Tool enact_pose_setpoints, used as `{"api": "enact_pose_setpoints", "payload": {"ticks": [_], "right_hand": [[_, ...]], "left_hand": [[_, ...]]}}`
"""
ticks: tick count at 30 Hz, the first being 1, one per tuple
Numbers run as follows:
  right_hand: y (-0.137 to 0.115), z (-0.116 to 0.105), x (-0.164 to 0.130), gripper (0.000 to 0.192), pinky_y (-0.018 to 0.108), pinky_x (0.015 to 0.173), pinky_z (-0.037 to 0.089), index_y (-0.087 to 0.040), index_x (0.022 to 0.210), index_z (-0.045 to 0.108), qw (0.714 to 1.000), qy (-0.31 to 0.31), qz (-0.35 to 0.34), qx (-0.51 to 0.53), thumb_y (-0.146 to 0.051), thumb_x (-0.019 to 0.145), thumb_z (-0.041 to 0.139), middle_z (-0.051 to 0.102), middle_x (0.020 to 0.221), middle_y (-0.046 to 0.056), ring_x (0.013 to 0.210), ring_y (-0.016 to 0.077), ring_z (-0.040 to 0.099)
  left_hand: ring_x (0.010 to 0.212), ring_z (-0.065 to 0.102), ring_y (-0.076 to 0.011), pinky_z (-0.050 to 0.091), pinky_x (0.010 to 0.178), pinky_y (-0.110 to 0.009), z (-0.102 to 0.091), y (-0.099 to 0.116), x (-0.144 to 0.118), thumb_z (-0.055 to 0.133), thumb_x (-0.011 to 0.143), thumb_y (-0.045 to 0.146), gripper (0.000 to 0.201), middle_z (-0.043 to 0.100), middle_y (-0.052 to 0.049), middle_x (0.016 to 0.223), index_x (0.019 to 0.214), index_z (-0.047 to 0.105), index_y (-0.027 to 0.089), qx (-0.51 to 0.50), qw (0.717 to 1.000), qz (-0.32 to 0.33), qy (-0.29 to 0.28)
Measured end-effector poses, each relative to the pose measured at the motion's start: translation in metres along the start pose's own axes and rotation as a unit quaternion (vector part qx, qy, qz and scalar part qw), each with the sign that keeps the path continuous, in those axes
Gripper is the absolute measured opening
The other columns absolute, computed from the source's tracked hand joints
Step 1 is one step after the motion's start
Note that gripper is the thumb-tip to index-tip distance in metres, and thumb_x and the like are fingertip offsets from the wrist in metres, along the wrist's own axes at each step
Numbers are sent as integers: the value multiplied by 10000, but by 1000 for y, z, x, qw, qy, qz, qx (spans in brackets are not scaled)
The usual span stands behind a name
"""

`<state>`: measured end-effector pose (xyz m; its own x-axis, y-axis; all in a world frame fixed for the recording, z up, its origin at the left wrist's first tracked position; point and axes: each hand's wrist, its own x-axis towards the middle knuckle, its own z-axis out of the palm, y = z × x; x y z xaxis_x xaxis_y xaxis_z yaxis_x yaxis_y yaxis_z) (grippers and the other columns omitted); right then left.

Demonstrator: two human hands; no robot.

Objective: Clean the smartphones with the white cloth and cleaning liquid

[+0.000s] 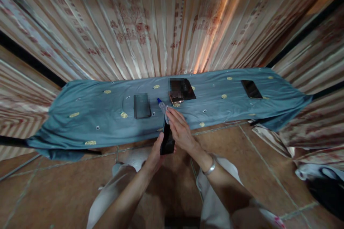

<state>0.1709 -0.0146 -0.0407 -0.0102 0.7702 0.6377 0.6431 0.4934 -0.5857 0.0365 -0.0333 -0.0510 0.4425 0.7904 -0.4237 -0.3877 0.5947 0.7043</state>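
Note:
My left hand (155,150) is wrapped round the lower end of a black smartphone (168,143), thumb along its edge, holding it tilted above my lap. Over the phone's upper end, my right hand (181,128) presses its fingers together on a pale, thin wipe-like piece (167,114); its exact kind is hard to make out. Just beyond the fingertips lies a small clear bottle (161,105) with a blue cap. A dark, blurred-out flat device (142,106) rests on the cloth to the left. Behind the bottle, dark devices (188,90) lie partly overlapped.
A blue patterned cloth (107,128) covers the long narrow table. Another dark phone (252,89) lies at its right. Striped curtains (150,25) hang close behind and at both sides. A black bag-like item (328,189) sits on the tiled floor at right.

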Motion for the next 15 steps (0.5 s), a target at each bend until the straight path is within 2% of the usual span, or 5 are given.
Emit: {"api": "enact_pose_setpoints", "payload": {"ticks": [4,8,12,15], "right_hand": [[10,0,2,441,419,1146,386,-192,1407,499,999,11,39,3,-208,990,355,547,1413,123,1355,196,458],[19,3,2,426,416,1141,381,-181,1362,552,994,20,109,22,-248,979,379,573,1389,121,1337,205,484],[23,3,3,416,399,1135,378,-215,1331,581,983,36,163,79,-292,959,413,577,1393,80,1319,198,505],[25,5,4,402,395,1083,416,-221,1273,628,963,61,223,138,-349,916,494,638,1311,67,1246,220,560]], "left_hand": [[623,648,-183,514,584,-295,1,2,-1,676,698,667,614,711,-85,740,938,683,101,17,1000,0,-17],[643,653,-168,515,631,-287,2,7,-1,620,765,650,590,721,-95,787,972,679,100,12,999,-3,-30],[658,657,-169,519,660,-293,4,9,0,576,815,626,551,723,-97,796,955,689,105,7,999,9,-35],[661,664,-173,523,662,-290,5,9,3,562,821,632,556,731,-106,799,918,702,103,2,999,15,-40]]}}
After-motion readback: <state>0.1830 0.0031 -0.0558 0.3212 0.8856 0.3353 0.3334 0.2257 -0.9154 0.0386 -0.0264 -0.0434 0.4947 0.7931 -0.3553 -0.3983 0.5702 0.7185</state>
